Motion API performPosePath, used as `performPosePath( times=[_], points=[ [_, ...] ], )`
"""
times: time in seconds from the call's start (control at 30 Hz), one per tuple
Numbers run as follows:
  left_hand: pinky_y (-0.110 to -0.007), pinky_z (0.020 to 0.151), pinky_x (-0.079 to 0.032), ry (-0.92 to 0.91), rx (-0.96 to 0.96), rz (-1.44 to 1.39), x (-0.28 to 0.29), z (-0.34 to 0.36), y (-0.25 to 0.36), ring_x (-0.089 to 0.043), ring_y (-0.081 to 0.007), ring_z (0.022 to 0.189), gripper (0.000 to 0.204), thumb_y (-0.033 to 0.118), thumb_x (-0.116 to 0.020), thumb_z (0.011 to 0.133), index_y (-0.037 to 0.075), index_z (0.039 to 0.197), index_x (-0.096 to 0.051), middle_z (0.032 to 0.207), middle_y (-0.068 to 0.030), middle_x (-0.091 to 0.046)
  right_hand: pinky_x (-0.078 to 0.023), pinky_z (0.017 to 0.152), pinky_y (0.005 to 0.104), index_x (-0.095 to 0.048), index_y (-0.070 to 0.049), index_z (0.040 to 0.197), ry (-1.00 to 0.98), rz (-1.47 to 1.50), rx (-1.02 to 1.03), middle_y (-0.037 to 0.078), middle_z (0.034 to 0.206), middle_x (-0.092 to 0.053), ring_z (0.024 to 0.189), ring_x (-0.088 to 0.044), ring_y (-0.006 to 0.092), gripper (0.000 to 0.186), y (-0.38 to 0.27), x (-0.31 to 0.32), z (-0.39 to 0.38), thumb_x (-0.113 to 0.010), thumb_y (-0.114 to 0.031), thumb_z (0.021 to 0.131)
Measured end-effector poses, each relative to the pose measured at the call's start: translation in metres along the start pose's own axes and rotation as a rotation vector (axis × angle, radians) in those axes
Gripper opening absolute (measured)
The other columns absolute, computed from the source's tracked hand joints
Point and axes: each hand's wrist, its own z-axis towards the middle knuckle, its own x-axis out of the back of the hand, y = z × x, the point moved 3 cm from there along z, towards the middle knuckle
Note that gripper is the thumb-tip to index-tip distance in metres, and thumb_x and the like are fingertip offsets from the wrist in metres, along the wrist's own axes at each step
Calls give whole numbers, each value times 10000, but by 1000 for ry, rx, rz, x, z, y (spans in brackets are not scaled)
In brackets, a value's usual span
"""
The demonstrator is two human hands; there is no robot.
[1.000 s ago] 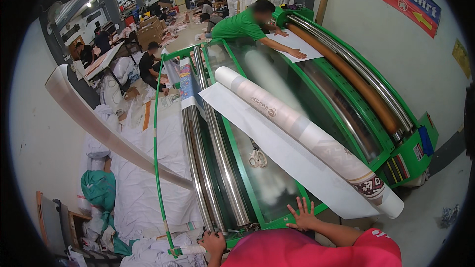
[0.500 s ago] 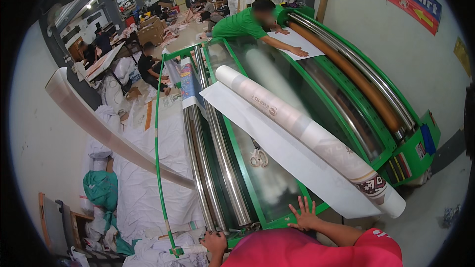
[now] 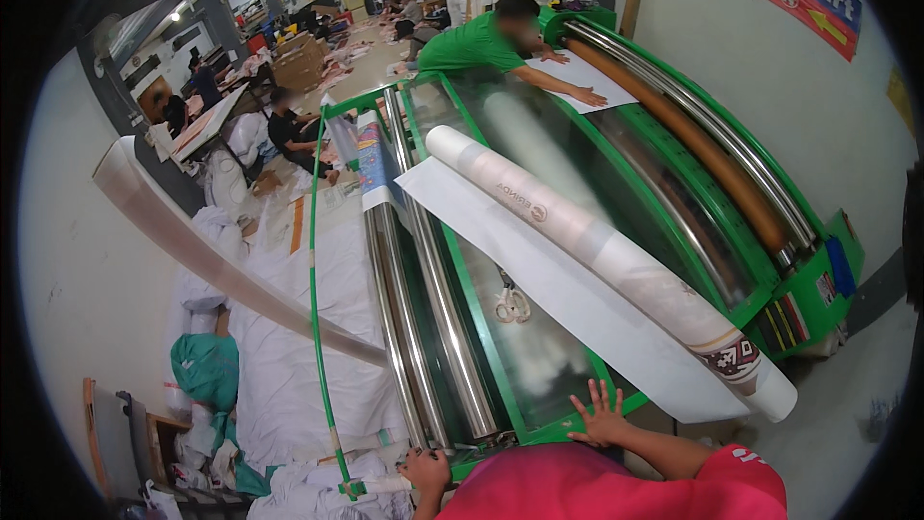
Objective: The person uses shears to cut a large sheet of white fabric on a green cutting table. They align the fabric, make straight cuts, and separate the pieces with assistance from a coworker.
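The printed paper roll (image 3: pixel 616 260) lies slantwise over the green machine (image 3: pixel 549 430), ahead and to the right of the right hand's fingertips, none of which touch it; its near end sits well to their right, its far end well beyond them. That right hand (image 3: pixel 602 419) is spread wide, fingers fanned and seemingly resting at the frame's edge with nothing pinched. The left hand (image 3: pixel 426 471) has its fingers curled at the frame, just beside the near ends of the steel rollers (image 3: pixel 452 327); whether they grip anything underneath cannot be told. Wound this thickly, the roll is probably fairly heavy and stiff along its length, and likely to turn if pushed from one side. The loose white flap (image 3: pixel 577 303), ahead of the right fingers, looks thin and smooth, so it would crease or tear easily and slide on the clear cover (image 3: pixel 544 356). The scissors (image 3: pixel 511 305), forward and left of those fingers, could snag its edge. The sound hold would be a palm cupped under each end of the roll, fingers wrapped around the whole winding, not pulling at the flap.
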Motion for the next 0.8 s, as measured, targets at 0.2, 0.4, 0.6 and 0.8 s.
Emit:
performPosePath(
  times=[0.2, 0.4, 0.6, 0.8],
  points=[
    [-602, 1168, -318, 28, -66, -19, 3, 1, 0, -670, -335, 1240, 372, 382, -679, 929, 83, 1020, -881, 1310, -162, -718, 102, 1224, 843, 24, -285, 1818, 5, 21, -1, 301, 1806, 274, 1645, 297, 541, 1120, 4, -6, 3, -401, -916, 995],
    [-563, 1101, -373, 40, -56, 54, 7, 1, 1, -675, -318, 1219, 376, 404, -674, 927, 102, 1018, -880, 1268, -136, -751, 108, 1219, 845, 25, -264, 1818, -27, 31, -3, 312, 1801, 278, 1637, 306, 552, 1140, 1, 0, 3, -408, -919, 991],
    [-571, 1113, -380, 70, -69, 80, 5, 1, 1, -675, -311, 1235, 379, 406, -678, 923, 102, 1026, -878, 1270, -138, -746, 107, 1215, 850, 30, -252, 1818, -35, 28, -8, 314, 1798, 283, 1633, 311, 556, 1136, -3, 4, 0, -414, -904, 1000],
    [-562, 1110, -382, 75, -87, 90, 1, 2, 1, -686, -318, 1214, 366, 397, -689, 917, 103, 1021, -879, 1278, -135, -747, 102, 1222, 846, 29, -264, 1818, 19, 23, 14, 313, 1802, 274, 1641, 299, 551, 1134, -1, 1, -5, -419, -906, 997]
  ],
)
